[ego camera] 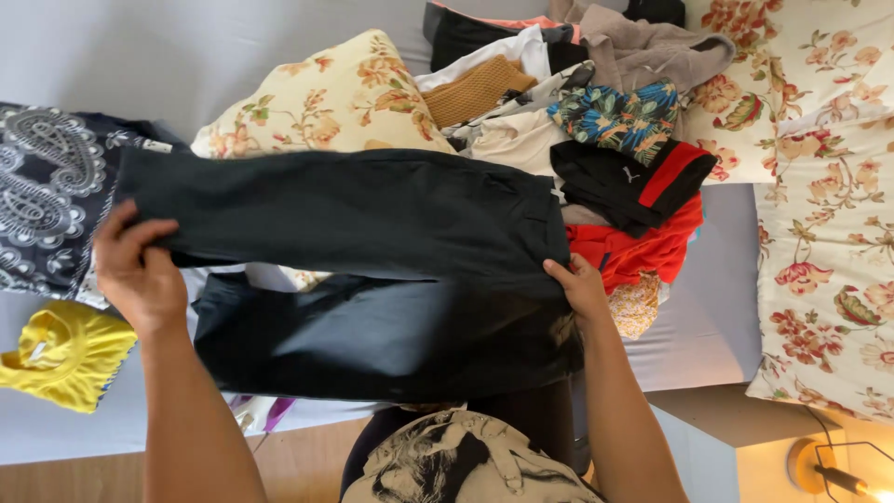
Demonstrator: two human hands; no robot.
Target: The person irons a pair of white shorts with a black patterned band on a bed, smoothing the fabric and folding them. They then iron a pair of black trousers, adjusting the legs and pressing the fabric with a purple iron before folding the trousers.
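Note:
A pair of black trousers (354, 261) is stretched sideways above the bed, folded lengthwise so one leg hangs lower. My left hand (138, 270) grips the hem end at the left. My right hand (579, 287) pinches the waistband end at the right. Both arms reach up from the bottom of the view, over my printed shirt (466, 466).
A heap of clothes (596, 121) lies at the top right, with a red and black garment (652, 196) at its front. A floral pillow (326, 102) sits behind the trousers. A dark paisley cloth (47, 196) and a yellow shirt (65, 359) lie left. A floral quilt (829, 233) covers the right side.

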